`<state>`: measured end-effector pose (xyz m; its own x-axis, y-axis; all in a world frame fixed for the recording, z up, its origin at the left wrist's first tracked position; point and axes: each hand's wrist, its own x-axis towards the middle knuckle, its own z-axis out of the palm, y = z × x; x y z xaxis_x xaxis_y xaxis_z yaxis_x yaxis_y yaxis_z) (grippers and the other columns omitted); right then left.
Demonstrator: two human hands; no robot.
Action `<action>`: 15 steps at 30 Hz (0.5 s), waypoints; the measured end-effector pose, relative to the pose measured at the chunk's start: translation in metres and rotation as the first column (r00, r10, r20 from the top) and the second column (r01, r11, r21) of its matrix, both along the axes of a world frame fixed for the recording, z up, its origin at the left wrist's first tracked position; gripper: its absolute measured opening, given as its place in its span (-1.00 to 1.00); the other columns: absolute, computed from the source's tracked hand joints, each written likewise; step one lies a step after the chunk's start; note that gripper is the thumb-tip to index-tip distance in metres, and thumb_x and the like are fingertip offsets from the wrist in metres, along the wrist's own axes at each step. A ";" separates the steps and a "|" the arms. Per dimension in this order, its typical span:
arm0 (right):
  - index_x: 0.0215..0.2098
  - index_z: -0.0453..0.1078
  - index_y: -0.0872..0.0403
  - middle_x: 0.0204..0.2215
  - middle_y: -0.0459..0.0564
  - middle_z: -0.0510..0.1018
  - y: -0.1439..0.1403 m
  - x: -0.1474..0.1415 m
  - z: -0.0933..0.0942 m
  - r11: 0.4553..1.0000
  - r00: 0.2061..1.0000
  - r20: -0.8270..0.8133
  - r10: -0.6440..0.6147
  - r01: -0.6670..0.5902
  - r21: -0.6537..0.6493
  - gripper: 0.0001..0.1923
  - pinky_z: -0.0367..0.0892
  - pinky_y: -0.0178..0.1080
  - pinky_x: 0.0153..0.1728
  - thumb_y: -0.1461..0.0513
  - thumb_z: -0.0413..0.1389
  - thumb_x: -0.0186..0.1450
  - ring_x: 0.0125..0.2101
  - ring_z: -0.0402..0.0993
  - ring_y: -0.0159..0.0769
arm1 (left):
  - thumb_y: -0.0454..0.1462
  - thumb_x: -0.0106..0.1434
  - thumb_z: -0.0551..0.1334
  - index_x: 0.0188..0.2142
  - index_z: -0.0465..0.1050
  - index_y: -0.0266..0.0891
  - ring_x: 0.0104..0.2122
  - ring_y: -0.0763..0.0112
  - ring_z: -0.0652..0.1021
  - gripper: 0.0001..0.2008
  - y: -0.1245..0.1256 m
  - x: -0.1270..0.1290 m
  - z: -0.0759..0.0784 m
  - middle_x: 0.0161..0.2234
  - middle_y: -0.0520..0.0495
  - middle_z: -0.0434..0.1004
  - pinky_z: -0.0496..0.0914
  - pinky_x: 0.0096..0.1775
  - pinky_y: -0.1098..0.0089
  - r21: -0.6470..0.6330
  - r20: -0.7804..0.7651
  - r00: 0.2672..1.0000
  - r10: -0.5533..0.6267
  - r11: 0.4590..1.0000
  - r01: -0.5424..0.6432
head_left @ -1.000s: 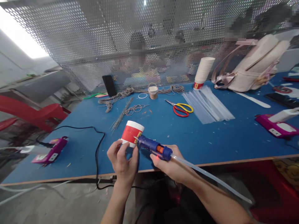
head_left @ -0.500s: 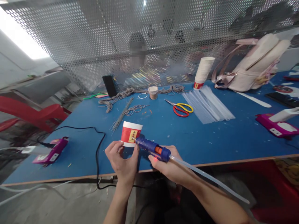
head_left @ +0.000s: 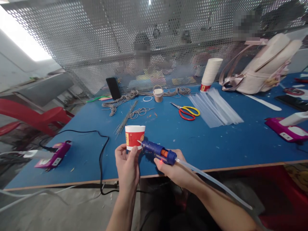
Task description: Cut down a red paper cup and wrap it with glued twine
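Observation:
My left hand (head_left: 128,160) grips a red and white paper cup (head_left: 135,137) from below, thumb on its near side, above the front part of the table. In my right hand (head_left: 172,168) is a blue glue gun (head_left: 154,149), its nozzle pointing left at the cup's red side, touching or very close to it. A long clear glue stick (head_left: 214,180) trails out of the back of the gun. A small red light glows by my right thumb. The fingers under the gun are mostly hidden.
On the blue table (head_left: 158,128) lie scissors (head_left: 186,111), clear sticks (head_left: 215,107), grey cord (head_left: 141,112) and a small cord-wrapped cup (head_left: 158,94). A phone (head_left: 113,88), stacked cups (head_left: 211,74) and a backpack (head_left: 260,69) stand behind. Purple power strips (head_left: 53,156) lie at both sides; a black cable (head_left: 102,154) crosses left.
The cup has been turned in my left hand, so its yellow label has moved to the left edge. My left thumb has come up onto the near side. The glue gun stays nearly in place.

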<state>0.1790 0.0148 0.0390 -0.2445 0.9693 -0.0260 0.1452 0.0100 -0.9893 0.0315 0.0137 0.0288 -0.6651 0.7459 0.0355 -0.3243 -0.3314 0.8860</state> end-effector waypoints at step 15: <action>-0.64 0.15 0.05 -0.68 -0.19 0.23 0.004 0.003 -0.001 1.000 1.000 -0.008 0.006 -0.006 0.014 -0.72 0.14 -0.40 -0.62 0.15 0.13 0.10 -0.65 0.17 -0.46 | -0.30 0.00 0.38 -0.32 0.41 -0.21 -0.31 0.32 0.61 -0.76 0.005 -0.002 0.005 -0.30 -0.09 0.62 0.52 -0.28 0.35 0.080 0.387 0.899 -0.204 0.979 0.188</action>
<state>0.1817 0.0191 0.0376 -0.2501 0.9682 -0.0109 0.1370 0.0242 -0.9903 0.0293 0.0188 0.0341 -0.4720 0.8660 -0.1651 -0.7038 -0.2574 0.6622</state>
